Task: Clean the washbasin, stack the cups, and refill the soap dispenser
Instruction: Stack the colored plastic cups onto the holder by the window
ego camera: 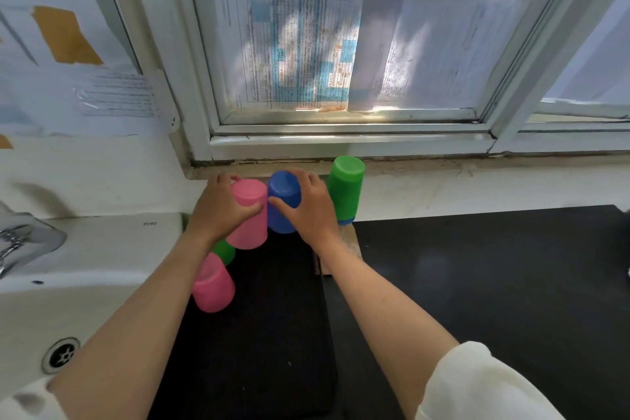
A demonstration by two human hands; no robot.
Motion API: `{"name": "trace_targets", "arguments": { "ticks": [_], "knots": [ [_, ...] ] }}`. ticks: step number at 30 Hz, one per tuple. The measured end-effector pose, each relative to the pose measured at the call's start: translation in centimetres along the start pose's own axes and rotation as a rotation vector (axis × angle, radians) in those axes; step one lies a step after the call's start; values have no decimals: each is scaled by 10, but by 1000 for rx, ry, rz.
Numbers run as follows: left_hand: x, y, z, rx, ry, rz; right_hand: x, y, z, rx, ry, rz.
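Several plastic cups stand upside down on the black counter (477, 283) below the window. My left hand (218, 204) is wrapped around a pink cup (250, 215). Right beside it, my right hand (306, 204) grips a blue cup (283, 194). A green cup (346, 187) stands stacked over a blue one at the right, untouched. Nearer to me is a second pink cup (213, 286), and a second green cup (225, 251) shows partly behind my left forearm. The white washbasin (85, 249) is at the left. No soap dispenser is in view.
A chrome tap (20, 239) sits at the far left above the basin, whose drain (61, 355) shows low left. A small wooden block (351, 245) lies under my right wrist. The window sill (341, 147) runs just behind the cups.
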State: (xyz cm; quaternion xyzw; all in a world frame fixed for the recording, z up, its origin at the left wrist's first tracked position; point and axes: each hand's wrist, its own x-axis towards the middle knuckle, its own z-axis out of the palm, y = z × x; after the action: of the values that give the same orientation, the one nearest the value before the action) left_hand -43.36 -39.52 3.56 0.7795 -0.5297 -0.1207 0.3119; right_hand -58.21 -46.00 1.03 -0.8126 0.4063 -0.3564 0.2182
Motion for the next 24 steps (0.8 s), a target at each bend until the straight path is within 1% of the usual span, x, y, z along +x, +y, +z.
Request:
{"name": "trace_targets", "arguments": {
  "ticks": [6,8,11,14,22,24],
  "knots": [
    [-1,49,-27,-112,137,105,14,-31,-53,-26,210,-61],
    [-2,66,-31,-134,158,130,19,-36,-73,-16,270,-53],
    [-2,87,-33,-166,165,165,24,-34,-101,37,316,-18],
    [-3,104,-33,-198,161,203,26,-23,-121,96,307,40],
    [1,129,-38,-240,183,262,22,4,-127,84,116,154],
    [1,133,-38,-250,185,265,21,7,-124,105,102,164]
  ]
}}
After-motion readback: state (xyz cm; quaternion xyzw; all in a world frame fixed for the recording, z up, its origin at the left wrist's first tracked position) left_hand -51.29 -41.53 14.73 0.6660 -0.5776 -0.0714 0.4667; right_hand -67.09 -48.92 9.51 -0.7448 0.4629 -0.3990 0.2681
